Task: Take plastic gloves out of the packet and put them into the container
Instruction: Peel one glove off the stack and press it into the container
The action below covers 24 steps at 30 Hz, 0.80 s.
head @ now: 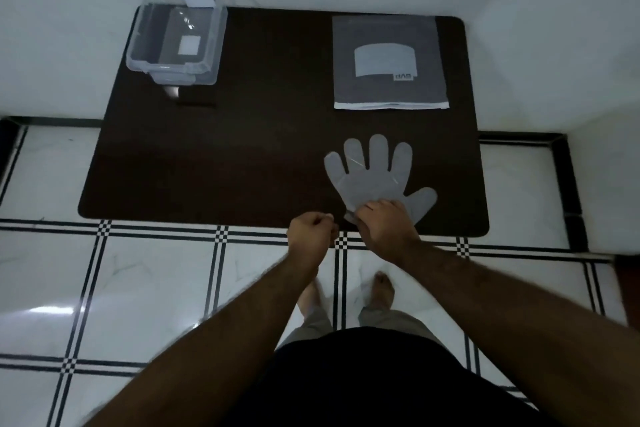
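Observation:
A clear plastic glove lies flat on the dark table, fingers pointing away, near the front right. My right hand rests on the glove's cuff, fingers curled and pinching its edge. My left hand is closed in a fist just left of the cuff at the table's front edge; whether it pinches the glove's edge I cannot tell. The glove packet lies flat at the back right. The transparent container stands open at the back left, with its lid tilted up behind it.
The table stands against white walls at the back and right. A tiled floor with black lines lies below, and my bare feet are close to the table's front edge.

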{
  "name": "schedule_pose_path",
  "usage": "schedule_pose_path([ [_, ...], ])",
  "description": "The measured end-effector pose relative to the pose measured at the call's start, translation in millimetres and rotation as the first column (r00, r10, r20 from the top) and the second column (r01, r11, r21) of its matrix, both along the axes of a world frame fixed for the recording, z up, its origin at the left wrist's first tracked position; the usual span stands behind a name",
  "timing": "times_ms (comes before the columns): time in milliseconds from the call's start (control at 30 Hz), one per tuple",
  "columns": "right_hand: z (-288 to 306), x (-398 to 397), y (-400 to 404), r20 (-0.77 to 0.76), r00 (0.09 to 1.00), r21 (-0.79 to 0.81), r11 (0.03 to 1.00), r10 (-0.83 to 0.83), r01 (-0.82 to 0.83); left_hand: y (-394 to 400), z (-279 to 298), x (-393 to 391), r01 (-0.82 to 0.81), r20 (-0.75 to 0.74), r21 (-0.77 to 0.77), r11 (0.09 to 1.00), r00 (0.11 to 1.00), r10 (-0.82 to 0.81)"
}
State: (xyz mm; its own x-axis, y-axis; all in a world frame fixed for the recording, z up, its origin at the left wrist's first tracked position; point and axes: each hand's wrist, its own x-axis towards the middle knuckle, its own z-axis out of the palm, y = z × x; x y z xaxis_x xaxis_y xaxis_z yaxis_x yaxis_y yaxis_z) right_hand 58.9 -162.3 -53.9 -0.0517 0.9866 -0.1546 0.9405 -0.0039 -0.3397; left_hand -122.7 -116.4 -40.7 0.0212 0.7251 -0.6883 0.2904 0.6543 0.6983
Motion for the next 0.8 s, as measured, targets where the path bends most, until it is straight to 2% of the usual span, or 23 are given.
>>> schedule_pose_path([
  [67, -2.3, 1.0, 0.2, -0.128, 0.988, 0.061, 0.993, -0.089, 0.097, 4.0, -1.0, 2.0, -0.050, 0.071, -0.059, 0.997, 0.996, 0.054],
  [167, -4.8, -1.0, 1.4, -0.234, 0.960, 0.102, 0.978, -0.153, 0.181, 9.2, -2.4, 3.4, -0.076, 0.127, -0.145, 0.987, 0.987, 0.094],
  [367, -1.1, -3.9, 4.7, -0.442, 0.829, -0.054, 0.933, -0.343, 0.357, 21.1, 1.8, 8.6, -0.051, 0.247, -0.261, 0.964, 0.962, 0.118],
  [567, 7.3, 3.1, 2.6, -0.478, 0.803, -0.124, 0.932, -0.357, 0.341, 30.2, 9.6, 16.4, -0.041, 0.309, -0.303, 0.952, 0.941, 0.139],
  [800, 8.2, 8.8, 0.7, -0.476, 0.827, -0.095, 0.952, -0.300, 0.291, 29.1, 11.7, 27.6, -0.068, 0.264, -0.288, 0.955, 0.953, 0.147],
])
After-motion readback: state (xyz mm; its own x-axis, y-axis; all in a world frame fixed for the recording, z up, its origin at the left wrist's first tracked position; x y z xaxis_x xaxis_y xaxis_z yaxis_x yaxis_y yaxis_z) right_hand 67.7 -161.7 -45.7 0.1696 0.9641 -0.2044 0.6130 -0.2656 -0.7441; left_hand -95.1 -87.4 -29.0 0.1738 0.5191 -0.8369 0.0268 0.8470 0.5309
